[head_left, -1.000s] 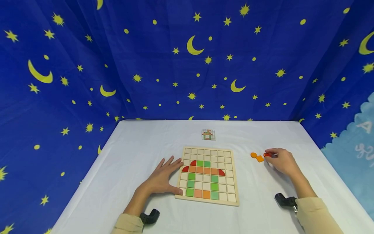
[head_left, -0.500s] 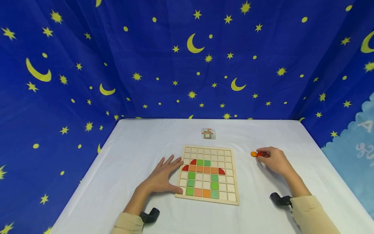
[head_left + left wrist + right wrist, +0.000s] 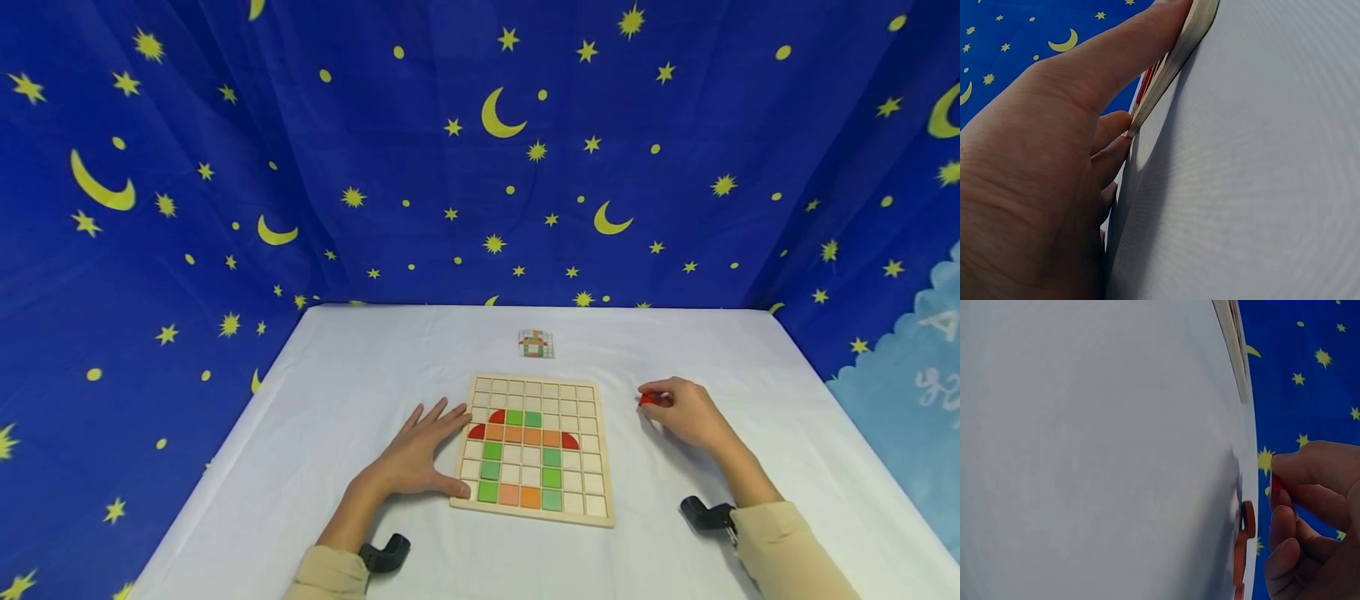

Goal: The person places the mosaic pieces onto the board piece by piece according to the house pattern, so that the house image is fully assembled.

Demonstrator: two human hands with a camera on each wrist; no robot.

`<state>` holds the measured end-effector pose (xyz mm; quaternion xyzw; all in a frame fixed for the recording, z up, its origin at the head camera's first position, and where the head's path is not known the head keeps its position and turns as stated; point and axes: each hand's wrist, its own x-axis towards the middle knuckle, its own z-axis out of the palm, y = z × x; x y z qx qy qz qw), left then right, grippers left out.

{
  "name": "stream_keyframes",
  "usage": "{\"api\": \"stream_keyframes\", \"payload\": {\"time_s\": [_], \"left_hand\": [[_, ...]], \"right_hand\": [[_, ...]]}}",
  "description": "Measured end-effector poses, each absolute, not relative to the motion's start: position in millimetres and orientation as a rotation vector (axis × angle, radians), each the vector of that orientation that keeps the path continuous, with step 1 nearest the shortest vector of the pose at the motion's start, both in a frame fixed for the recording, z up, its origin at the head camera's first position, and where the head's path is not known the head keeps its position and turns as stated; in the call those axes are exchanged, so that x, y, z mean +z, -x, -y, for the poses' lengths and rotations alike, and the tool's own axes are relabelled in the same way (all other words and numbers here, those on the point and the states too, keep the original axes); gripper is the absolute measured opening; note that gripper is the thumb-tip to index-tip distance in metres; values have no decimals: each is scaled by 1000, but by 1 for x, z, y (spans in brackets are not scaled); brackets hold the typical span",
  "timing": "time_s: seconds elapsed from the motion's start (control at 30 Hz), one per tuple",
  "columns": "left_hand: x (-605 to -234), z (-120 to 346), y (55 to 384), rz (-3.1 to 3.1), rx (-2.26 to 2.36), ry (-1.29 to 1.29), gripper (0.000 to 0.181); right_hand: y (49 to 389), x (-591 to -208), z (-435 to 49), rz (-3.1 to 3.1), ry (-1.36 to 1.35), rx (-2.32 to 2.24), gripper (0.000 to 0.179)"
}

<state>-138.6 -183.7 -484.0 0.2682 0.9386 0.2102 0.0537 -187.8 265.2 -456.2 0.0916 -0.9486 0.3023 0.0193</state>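
A wooden grid board lies on the white cloth, with green, orange and red tiles set in some cells. Along its left edge rests my left hand, fingers spread, thumb at the near corner. My right hand, just above the cloth right of the board, pinches a small red tile between thumb and fingers. Below that hand, in the right wrist view, lie a round orange piece and another orange piece; the head view hides them behind the hand. The red tile's full shape is covered by fingers.
A small picture card showing a coloured grid pattern lies beyond the board. Blue star-and-moon curtains stand behind the table and at its sides. A black wrist mount sits beneath the right forearm, another beside the left.
My right hand has moved left towards the board with the red tile, passing over the orange pieces, which are now hidden in the head view. The left hand stays on the board's edge.
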Motion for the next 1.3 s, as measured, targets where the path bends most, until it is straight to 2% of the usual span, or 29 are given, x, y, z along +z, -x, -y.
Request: {"api": "stream_keyframes", "payload": {"time_s": [1.3], "left_hand": [[-484, 185, 138, -2848, 648, -820, 115]], "right_hand": [[185, -458, -216, 2930, -566, 1100, 29]]}}
